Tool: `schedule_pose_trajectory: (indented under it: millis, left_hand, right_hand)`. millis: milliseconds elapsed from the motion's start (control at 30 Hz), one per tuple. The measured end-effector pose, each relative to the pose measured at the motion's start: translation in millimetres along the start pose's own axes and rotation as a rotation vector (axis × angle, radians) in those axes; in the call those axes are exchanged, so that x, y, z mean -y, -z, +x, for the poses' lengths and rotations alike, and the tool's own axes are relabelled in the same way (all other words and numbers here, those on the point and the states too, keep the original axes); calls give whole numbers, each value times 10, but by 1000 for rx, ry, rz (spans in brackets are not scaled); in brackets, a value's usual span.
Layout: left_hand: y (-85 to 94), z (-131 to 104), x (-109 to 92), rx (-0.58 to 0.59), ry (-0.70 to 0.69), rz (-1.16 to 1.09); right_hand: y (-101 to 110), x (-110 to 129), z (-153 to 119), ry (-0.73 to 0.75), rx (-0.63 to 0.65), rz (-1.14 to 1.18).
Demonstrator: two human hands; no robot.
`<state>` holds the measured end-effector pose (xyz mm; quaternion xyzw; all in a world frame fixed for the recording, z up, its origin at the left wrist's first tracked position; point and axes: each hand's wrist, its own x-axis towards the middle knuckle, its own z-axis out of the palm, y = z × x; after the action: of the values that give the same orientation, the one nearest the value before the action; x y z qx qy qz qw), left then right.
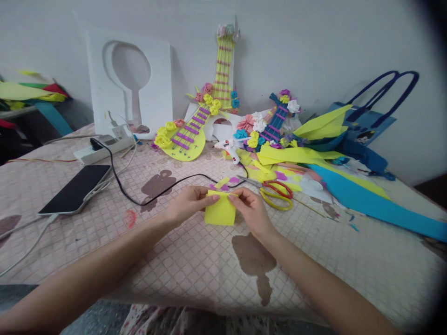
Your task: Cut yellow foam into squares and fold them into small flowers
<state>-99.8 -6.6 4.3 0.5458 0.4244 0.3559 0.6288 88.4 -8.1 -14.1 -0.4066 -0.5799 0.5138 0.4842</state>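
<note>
Pinching: the left hand [195, 201] and the right hand [252, 207] each close their grip, thumb against fingers, on the upper edge of the yellow paper [220, 215].
Yellow paper: it is held between the hands, above the middle of the surface [195, 265]; its lower edge is toward the person.
Near edge: both forearms cross it, and the patterned cover shows widely between it and the paper.
Scissors [277, 194]: they lie just beside the right hand, with red and yellow handles.
Black cable [171, 182]: it curves over the left side and passes behind the hands.
Phone [75, 190]: it lies on the left, with a white cable.
Glue gun [230, 151]: it rests beyond the hands, near paper scraps.
Blue strip [377, 200]: it is long, flat, and stretches to the right.
Guitar shape [190, 139]: yellow, rounded, with purple bars and crumpled flowers.
White board [160, 88]: it stands by the wall, with a rounded cut-out.
</note>
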Motion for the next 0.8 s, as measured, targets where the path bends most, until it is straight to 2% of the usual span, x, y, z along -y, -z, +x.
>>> schedule_pose_trajectory:
  millis: [233,400,533,700,800]
  left_hand:
    - [-22,15,79,22,-64,142]
    - [-16,24,74,31,-38,97]
    - [19,30,46,-29,46,22]
    - [38,32,18,-56,82,-40]
    - [44,33,8,-57,75,-56]
  right_hand:
    - [-7,4,-8,-35,40,-43]
    - [1,5,-7,5,7,-64]
    - [29,9,18,-31,22,25]
    - [51,18,34,-17,17,-24]
    - [30,40,18,-57,76,46]
